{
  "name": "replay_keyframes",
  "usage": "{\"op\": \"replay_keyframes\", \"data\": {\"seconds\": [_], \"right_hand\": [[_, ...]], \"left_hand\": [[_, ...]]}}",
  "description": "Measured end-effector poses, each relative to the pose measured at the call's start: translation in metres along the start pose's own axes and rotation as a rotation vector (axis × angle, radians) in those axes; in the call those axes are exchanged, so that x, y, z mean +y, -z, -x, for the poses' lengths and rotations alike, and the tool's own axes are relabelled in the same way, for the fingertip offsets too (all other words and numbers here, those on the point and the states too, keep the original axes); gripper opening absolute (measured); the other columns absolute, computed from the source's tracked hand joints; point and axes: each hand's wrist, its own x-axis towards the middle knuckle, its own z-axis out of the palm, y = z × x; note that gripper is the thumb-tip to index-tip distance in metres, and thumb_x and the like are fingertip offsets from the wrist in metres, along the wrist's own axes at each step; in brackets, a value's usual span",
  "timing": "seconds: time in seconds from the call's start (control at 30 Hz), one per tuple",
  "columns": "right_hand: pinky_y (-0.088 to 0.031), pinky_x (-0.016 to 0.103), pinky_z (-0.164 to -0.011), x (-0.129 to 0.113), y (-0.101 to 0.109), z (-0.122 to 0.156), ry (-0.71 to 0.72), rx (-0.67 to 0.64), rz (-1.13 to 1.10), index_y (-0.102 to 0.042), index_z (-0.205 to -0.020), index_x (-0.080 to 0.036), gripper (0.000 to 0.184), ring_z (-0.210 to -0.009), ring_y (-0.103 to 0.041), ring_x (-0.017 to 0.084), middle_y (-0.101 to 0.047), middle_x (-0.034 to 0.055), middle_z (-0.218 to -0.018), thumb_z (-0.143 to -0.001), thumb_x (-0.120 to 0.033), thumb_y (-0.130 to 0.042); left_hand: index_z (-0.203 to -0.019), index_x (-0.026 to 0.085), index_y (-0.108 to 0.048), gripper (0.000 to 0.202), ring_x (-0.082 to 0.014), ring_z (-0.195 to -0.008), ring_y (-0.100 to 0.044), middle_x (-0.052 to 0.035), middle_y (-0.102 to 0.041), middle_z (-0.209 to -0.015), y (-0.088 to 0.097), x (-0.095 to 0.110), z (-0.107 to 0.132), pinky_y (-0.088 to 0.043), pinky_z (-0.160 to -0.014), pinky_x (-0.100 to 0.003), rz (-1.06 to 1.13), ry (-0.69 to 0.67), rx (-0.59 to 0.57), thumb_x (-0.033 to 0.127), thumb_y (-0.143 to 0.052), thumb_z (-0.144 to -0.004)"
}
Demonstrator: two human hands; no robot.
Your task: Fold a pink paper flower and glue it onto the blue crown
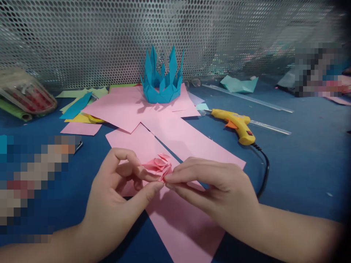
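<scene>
Between the narrowly pinched fingers of the left hand [116, 197] and the right hand [223, 186] is held a small folded pink paper piece [161, 165]; pink sheets [186, 219] lie beneath them. Uneven pulling could perhaps tear or loosen its thin folds.

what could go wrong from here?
1. The small folded pink paper piece, pinched by the left fingers and right fingers, could crease or tear if squeezed hard.
2. The yellow plastic glue gun might get dragged if the right wrist catches its black cord, which runs out of view behind it.
</scene>
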Motion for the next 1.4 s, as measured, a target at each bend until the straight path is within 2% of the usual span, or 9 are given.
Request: {"op": "replay_keyframes", "data": {"seconds": [0.3,0.5,0.67,0.83,0.97,1.07,1.1,1.2,1.4], "right_hand": [[-0.057,0.013,-0.067,-0.005,0.001,0.001,-0.053,-0.031,-0.002,-0.075,-0.088,-0.02,0.014,-0.07,-0.071,0.008,-0.078,-0.0012,-0.079,-0.084,-0.008,-0.069],[-0.056,0.013,-0.067,-0.004,0.001,-0.001,-0.112,-0.037,-0.04,-0.074,-0.087,-0.019,0.011,-0.069,-0.07,0.008,-0.077,-0.0005,-0.079,-0.084,-0.009,-0.068],[-0.055,0.012,-0.07,-0.002,0.001,0.001,-0.117,-0.046,-0.056,-0.074,-0.088,-0.017,0.013,-0.072,-0.07,0.007,-0.076,0.0002,-0.082,-0.083,-0.007,-0.067],[-0.055,0.015,-0.069,-0.002,0.004,0.003,-0.076,-0.083,-0.042,-0.073,-0.091,-0.017,0.017,-0.073,-0.068,0.008,-0.075,0.0015,-0.083,-0.083,-0.005,-0.064],[-0.055,0.015,-0.068,-0.003,0.005,0.002,-0.114,-0.094,-0.067,-0.073,-0.09,-0.018,0.016,-0.07,-0.068,0.008,-0.075,-0.0002,-0.081,-0.083,-0.006,-0.065],[-0.055,0.015,-0.068,-0.003,0.003,0.001,-0.198,-0.098,-0.116,-0.073,-0.089,-0.02,0.014,-0.071,-0.068,0.008,-0.075,-0.0009,-0.081,-0.083,-0.009,-0.066],[-0.055,0.015,-0.067,-0.004,0.003,0.0,-0.223,-0.097,-0.127,-0.073,-0.088,-0.02,0.013,-0.071,-0.068,0.009,-0.075,-0.0008,-0.081,-0.083,-0.011,-0.066],[-0.055,0.016,-0.066,-0.004,0.002,-0.001,-0.264,-0.093,-0.137,-0.072,-0.085,-0.02,0.01,-0.069,-0.067,0.009,-0.074,-0.0011,-0.078,-0.082,-0.013,-0.065],[-0.056,0.019,-0.064,-0.005,0.002,-0.002,-0.341,-0.159,-0.186,-0.072,-0.085,-0.022,0.006,-0.069,-0.068,0.011,-0.075,-0.0011,-0.077,-0.085,-0.018,-0.066]], "left_hand": [[-0.08,0.03,-0.054,0.027,-0.0078,-0.058,-0.067,0.0125,-0.065,-0.069,-0.002,-0.008,-0.005,-0.055,-0.051,-0.012,-0.029,-0.214,0.019,0.018,-0.077,-0.072],[-0.073,0.028,-0.064,0.023,-0.0076,-0.076,-0.072,0.0121,-0.073,-0.077,0.008,-0.013,-0.004,-0.059,-0.074,-0.014,-0.174,-0.364,-0.076,0.006,-0.068,-0.078],[-0.094,0.031,-0.071,0.029,-0.0044,-0.081,-0.07,0.0129,-0.076,-0.087,0.013,-0.011,-0.007,-0.055,-0.08,-0.011,-0.322,-0.576,-0.118,0.004,-0.066,-0.084],[-0.102,0.022,-0.07,0.016,-0.0071,-0.083,-0.073,0.0043,-0.079,-0.095,0.017,-0.006,-0.014,-0.056,-0.08,-0.012,-0.547,-0.76,-0.229,0.014,-0.058,-0.095],[-0.097,0.023,-0.072,0.012,-0.0118,-0.075,-0.07,0.0025,-0.078,-0.085,0.032,-0.001,-0.02,-0.057,-0.07,-0.021,-0.796,-1.0,-0.196,0.018,-0.061,-0.094],[-0.113,0.032,-0.072,0.03,-0.0118,-0.072,-0.065,0.0059,-0.071,-0.073,0.044,-0.001,-0.023,-0.049,-0.066,-0.024,-1.0,-1.2,-0.164,0.014,-0.066,-0.089],[-0.115,0.033,-0.071,0.033,-0.0125,-0.076,-0.064,0.0057,-0.068,-0.072,0.046,-0.002,-0.024,-0.048,-0.068,-0.025,-1.062,-1.204,-0.196,0.013,-0.066,-0.089],[-0.099,0.033,-0.071,0.023,-0.0186,-0.092,-0.058,0.0006,-0.067,-0.097,0.042,-0.005,-0.027,-0.049,-0.081,-0.033,-1.022,-1.181,-0.056,0.014,-0.07,-0.087],[-0.098,0.026,-0.066,0.022,-0.0221,-0.112,-0.054,-0.0038,-0.062,-0.114,0.028,-0.009,-0.027,-0.043,-0.094,-0.04,-0.854,-1.052,-0.196,0.007,-0.066,-0.086]]}}
